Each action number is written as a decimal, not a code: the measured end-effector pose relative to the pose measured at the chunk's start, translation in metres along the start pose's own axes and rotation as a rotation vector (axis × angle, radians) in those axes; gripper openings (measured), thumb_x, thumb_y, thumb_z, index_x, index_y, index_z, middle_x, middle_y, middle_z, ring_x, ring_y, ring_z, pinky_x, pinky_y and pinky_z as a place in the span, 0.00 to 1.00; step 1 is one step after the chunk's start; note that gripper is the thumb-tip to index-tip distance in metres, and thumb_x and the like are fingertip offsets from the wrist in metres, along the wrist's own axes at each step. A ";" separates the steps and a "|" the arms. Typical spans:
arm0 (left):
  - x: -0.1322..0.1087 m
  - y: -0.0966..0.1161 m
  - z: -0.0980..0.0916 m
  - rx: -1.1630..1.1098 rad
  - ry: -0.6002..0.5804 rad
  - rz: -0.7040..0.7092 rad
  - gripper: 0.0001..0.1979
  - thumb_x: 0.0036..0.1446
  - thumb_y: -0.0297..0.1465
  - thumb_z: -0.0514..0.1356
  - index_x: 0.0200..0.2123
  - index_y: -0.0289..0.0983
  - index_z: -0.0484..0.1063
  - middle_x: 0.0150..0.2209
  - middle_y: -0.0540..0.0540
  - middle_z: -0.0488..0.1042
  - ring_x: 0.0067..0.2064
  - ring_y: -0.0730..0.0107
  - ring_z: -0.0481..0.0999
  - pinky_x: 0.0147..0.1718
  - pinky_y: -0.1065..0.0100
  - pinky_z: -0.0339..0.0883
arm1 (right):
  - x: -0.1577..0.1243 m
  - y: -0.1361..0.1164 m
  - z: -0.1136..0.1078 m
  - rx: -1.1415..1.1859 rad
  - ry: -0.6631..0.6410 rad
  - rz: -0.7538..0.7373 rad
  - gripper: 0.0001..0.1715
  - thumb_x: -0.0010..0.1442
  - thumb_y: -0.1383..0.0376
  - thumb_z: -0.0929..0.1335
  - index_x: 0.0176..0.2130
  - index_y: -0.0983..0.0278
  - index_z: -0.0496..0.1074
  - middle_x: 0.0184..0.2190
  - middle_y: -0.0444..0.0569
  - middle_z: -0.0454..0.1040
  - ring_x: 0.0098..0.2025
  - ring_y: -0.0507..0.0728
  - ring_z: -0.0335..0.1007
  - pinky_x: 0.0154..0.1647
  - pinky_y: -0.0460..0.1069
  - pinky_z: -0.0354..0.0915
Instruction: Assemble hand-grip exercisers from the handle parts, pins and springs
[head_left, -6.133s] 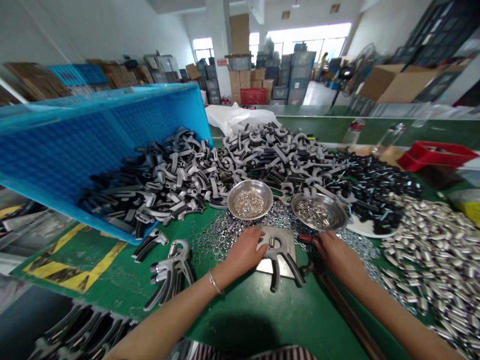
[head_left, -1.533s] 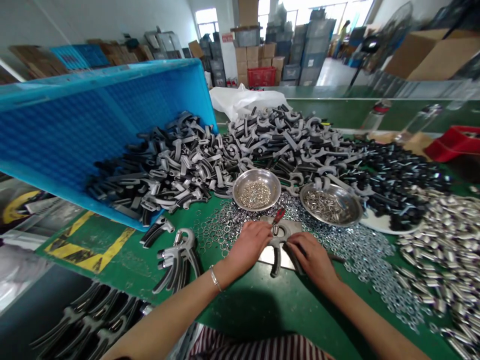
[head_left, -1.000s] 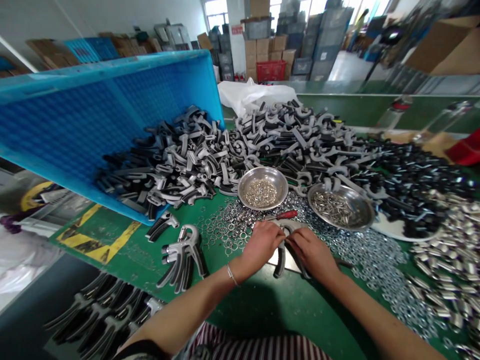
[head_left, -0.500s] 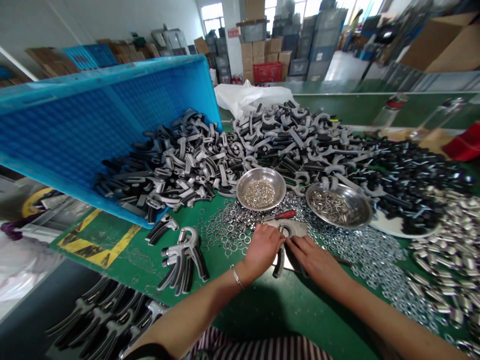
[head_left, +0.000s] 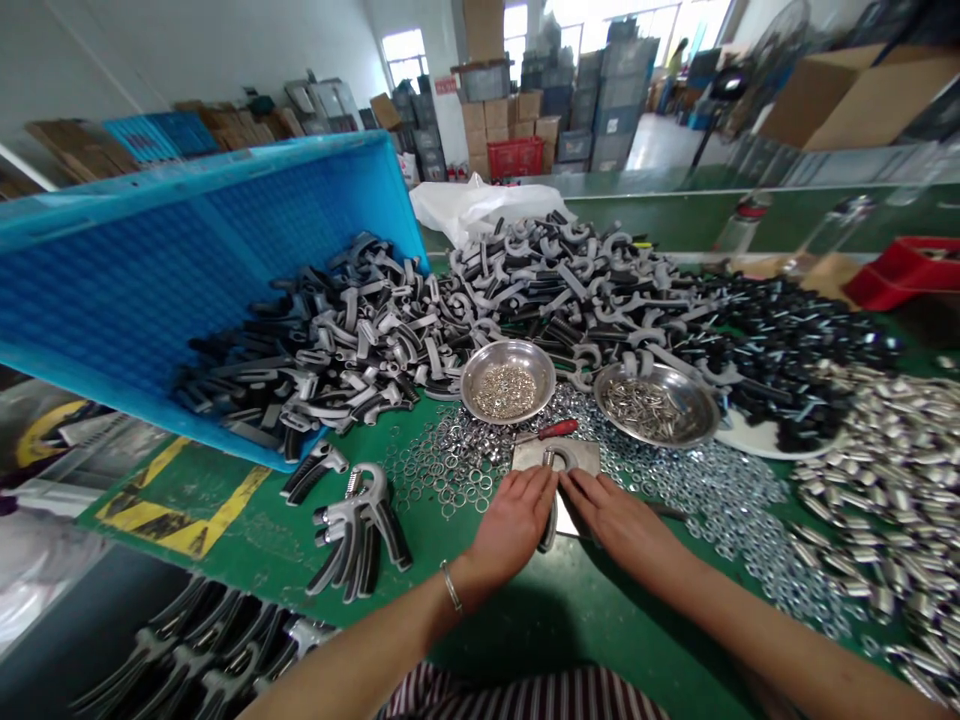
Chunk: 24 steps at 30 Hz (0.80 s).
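My left hand (head_left: 514, 525) and my right hand (head_left: 611, 530) meet over a partly assembled grey and black hand grip (head_left: 550, 522), their fingers lying on it and hiding most of its handles. The grip rests on a square metal plate (head_left: 556, 457). A red-handled screwdriver (head_left: 559, 430) lies just above the plate, touching neither hand. Loose steel rings (head_left: 439, 470) spread left of my left hand, and zinc-coloured washers (head_left: 720, 505) spread right of my right hand. Several finished hand grips (head_left: 360, 530) lie left of the rings.
A tilted blue crate (head_left: 187, 270) spills grey and black handles (head_left: 360, 340) across the green workbench (head_left: 225, 530). Two steel bowls (head_left: 508, 381) (head_left: 656, 405) hold small parts. Black parts (head_left: 787, 370) and silver cylinders (head_left: 885, 480) are heaped at right.
My hands have moved closer together over the grip, and my right hand no longer holds the red-handled screwdriver, which now lies above the plate. The view has shifted slightly.
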<state>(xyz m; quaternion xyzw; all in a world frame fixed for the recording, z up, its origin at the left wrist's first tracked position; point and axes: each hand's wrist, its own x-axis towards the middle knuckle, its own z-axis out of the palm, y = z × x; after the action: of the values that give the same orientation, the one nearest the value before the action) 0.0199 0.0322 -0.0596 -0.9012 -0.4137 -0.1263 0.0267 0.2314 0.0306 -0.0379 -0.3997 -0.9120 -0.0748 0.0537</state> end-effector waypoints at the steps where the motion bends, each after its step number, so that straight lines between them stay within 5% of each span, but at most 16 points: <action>1: 0.001 0.001 0.000 -0.024 -0.002 -0.018 0.24 0.67 0.25 0.50 0.65 0.31 0.58 0.63 0.37 0.65 0.62 0.54 0.64 0.62 0.54 0.55 | 0.001 -0.001 0.000 0.002 -0.010 0.005 0.31 0.60 0.80 0.59 0.61 0.72 0.64 0.53 0.61 0.72 0.46 0.64 0.72 0.48 0.59 0.76; 8: 0.007 -0.005 -0.018 -0.421 -0.009 -0.204 0.21 0.64 0.22 0.52 0.58 0.39 0.68 0.56 0.42 0.72 0.56 0.60 0.69 0.57 0.56 0.62 | -0.002 0.015 -0.004 0.255 -0.007 0.021 0.33 0.63 0.78 0.58 0.64 0.63 0.61 0.57 0.57 0.70 0.52 0.62 0.72 0.50 0.57 0.73; 11: 0.023 -0.035 -0.038 -0.497 0.047 -0.228 0.15 0.66 0.26 0.53 0.53 0.37 0.73 0.52 0.42 0.75 0.53 0.62 0.71 0.56 0.59 0.64 | -0.043 0.026 -0.011 0.347 0.017 0.192 0.24 0.67 0.72 0.57 0.60 0.62 0.65 0.56 0.57 0.70 0.55 0.61 0.70 0.55 0.56 0.69; 15: 0.071 -0.099 -0.059 -0.214 -0.017 -0.295 0.15 0.67 0.28 0.52 0.51 0.36 0.75 0.49 0.40 0.76 0.53 0.60 0.72 0.56 0.58 0.62 | -0.120 0.020 -0.013 0.266 -0.040 0.503 0.20 0.65 0.51 0.64 0.44 0.63 0.72 0.39 0.58 0.75 0.41 0.66 0.74 0.44 0.61 0.70; 19: 0.123 -0.144 -0.053 -0.070 -0.233 -0.363 0.07 0.57 0.23 0.59 0.35 0.29 0.79 0.39 0.32 0.79 0.48 0.51 0.76 0.52 0.55 0.63 | -0.156 0.006 -0.017 0.512 -0.199 0.753 0.21 0.63 0.47 0.62 0.36 0.61 0.71 0.31 0.52 0.76 0.31 0.63 0.75 0.32 0.54 0.70; 24: 0.134 -0.156 -0.036 -0.104 -0.225 -0.389 0.06 0.55 0.23 0.60 0.30 0.31 0.79 0.36 0.33 0.80 0.45 0.51 0.78 0.50 0.56 0.64 | -0.138 0.008 -0.053 0.841 -0.188 0.903 0.24 0.63 0.45 0.62 0.45 0.59 0.72 0.34 0.50 0.79 0.33 0.60 0.77 0.33 0.50 0.73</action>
<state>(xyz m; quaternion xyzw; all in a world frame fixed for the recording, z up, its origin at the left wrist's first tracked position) -0.0213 0.2281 -0.0001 -0.8131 -0.5729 -0.0492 -0.0911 0.3325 -0.0728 -0.0069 -0.6955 -0.6053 0.3560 0.1523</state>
